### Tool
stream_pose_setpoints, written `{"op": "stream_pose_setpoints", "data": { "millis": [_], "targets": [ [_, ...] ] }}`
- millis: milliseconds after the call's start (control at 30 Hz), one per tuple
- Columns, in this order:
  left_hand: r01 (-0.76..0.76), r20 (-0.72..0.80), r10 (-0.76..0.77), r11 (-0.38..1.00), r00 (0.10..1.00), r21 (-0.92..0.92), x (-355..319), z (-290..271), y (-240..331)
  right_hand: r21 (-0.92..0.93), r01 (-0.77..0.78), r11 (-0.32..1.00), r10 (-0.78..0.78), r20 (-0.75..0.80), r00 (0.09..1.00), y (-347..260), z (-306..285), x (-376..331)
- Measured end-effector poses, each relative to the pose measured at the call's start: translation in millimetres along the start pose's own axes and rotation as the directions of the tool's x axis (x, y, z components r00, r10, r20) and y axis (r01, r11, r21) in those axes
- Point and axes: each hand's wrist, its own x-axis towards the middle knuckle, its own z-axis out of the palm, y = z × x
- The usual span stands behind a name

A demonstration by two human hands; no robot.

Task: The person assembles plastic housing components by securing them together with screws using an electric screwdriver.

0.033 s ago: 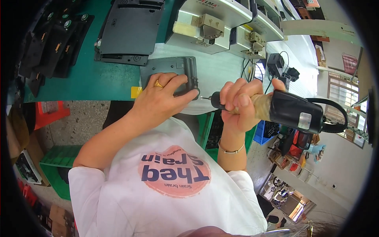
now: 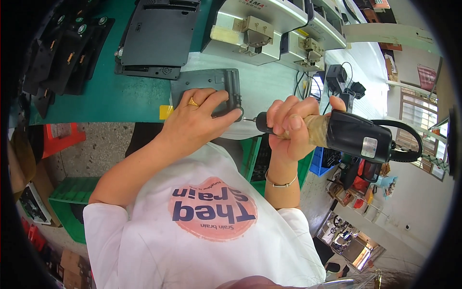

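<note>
A dark grey plastic housing point(image 2: 202, 79) lies on the near edge of the bench. My left hand point(image 2: 199, 113), a gold ring on one finger, rests over it with bent fingers and holds it at its right side, the thumb by a round part at the corner. An electric screwdriver point(image 2: 361, 135), black with tan tape wound round its grip, is in my right hand point(image 2: 293, 127), fingers wrapped about it. Its thin bit point(image 2: 249, 119) points left at the housing's right corner, with a small gap showing. What lies beneath my left palm is hidden.
Flat black panels point(image 2: 161, 38) are stacked behind the housing. More dark parts with small springs point(image 2: 70, 58) crowd the far left. Metal box-like machines point(image 2: 250, 36) stand at the back. A yellow square point(image 2: 165, 112) marks the bench edge; green crates point(image 2: 72, 202) sit below.
My right hand and the electric screwdriver have shifted very slightly left, closer to the housing. My left hand stays where it was.
</note>
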Motion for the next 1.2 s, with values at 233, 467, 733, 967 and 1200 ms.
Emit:
{"op": "stream_pose_setpoints", "data": {
  "millis": [233,467,733,967,1200],
  "targets": [
    [0.028,0.040,-0.029,0.999,0.999,0.019,-1,0,3,-0.013,0.009,1.000,-0.009,-0.002,1.000,7,-1,-7],
    [0.036,0.043,-0.037,0.999,0.998,0.016,-1,1,2,-0.030,0.013,0.999,-0.012,0.022,1.000,10,0,-8],
    [0.048,0.044,-0.047,0.999,0.998,-0.003,-1,1,2,-0.136,0.023,0.990,-0.013,0.074,0.997,13,6,-12],
    [0.064,0.058,-0.063,0.998,0.996,-0.014,0,0,2,-0.211,0.049,0.976,-0.041,0.041,0.998,14,14,-14],
    [0.072,0.046,-0.071,0.997,0.996,-0.018,-2,1,1,-0.177,0.057,0.983,-0.057,0.005,0.998,13,18,-16]
  ]
}}
